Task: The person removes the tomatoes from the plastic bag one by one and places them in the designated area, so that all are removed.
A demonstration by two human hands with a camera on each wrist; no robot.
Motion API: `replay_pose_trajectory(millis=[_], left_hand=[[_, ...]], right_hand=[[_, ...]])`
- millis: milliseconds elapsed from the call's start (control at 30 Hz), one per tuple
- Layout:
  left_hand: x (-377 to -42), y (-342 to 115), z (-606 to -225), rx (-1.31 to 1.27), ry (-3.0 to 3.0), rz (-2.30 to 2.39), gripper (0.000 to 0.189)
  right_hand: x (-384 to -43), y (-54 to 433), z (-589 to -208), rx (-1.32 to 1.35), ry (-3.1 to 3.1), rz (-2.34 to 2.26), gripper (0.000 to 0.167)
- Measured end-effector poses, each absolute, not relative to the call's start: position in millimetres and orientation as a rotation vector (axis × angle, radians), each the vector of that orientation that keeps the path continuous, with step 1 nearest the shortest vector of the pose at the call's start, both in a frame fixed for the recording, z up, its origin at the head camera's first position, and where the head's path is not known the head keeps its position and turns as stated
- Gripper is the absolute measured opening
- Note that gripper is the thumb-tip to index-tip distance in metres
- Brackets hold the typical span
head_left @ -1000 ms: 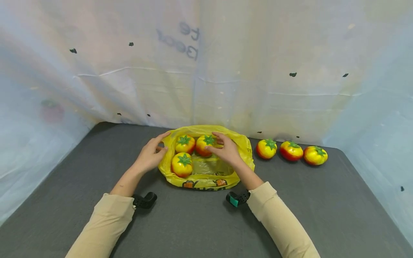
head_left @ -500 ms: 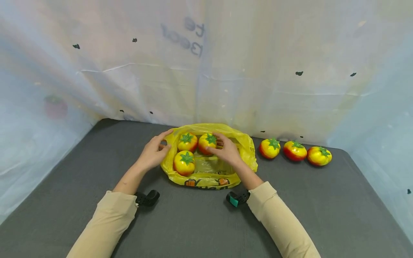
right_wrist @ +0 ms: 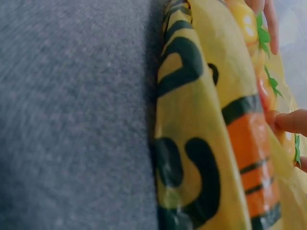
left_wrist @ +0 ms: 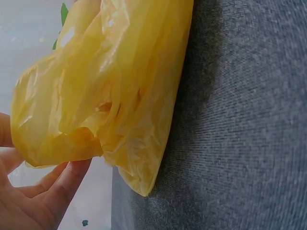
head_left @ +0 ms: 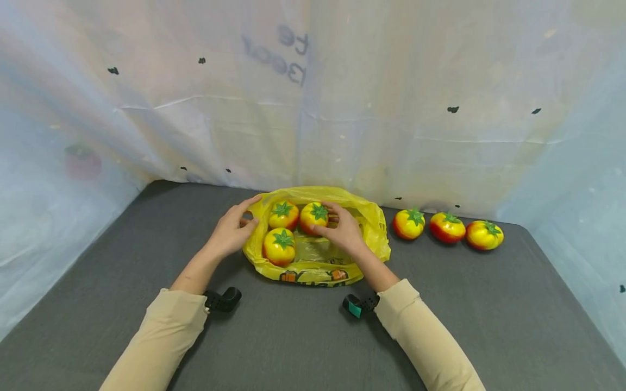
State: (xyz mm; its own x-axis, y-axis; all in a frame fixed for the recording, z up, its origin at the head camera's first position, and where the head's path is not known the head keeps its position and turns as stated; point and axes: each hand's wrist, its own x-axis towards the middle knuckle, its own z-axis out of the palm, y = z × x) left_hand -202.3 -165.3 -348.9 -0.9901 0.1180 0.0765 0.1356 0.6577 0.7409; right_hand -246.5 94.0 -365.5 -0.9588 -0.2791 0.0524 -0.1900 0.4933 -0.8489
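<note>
On the bench [head_left: 293,336] we have a thin yellow bag [head_left: 318,275], soft and probably slippery, best taken by its rim. There the left hand [head_left: 232,231] touches it, thumb and forefinger apart; we cannot tell whether it pinches the plastic. Inside, the right hand [head_left: 346,231] has its fingers clamped on a glossy tomato [head_left: 310,220], likely light, stiff and slick, best held round its widest part.

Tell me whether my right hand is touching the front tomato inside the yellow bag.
Apart: in the head view, part of the yellow bag shows in the gap between your right hand and the front tomato.
</note>
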Motion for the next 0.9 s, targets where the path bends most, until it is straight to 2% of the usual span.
replay_pose_trajectory(millis=[900], left_hand=[[-201, -164, -347, -0.204, -2.848, -1.299, 0.054]], right_hand=[[-219, 129, -349, -0.509, 2.622, -1.484, 0.064]])
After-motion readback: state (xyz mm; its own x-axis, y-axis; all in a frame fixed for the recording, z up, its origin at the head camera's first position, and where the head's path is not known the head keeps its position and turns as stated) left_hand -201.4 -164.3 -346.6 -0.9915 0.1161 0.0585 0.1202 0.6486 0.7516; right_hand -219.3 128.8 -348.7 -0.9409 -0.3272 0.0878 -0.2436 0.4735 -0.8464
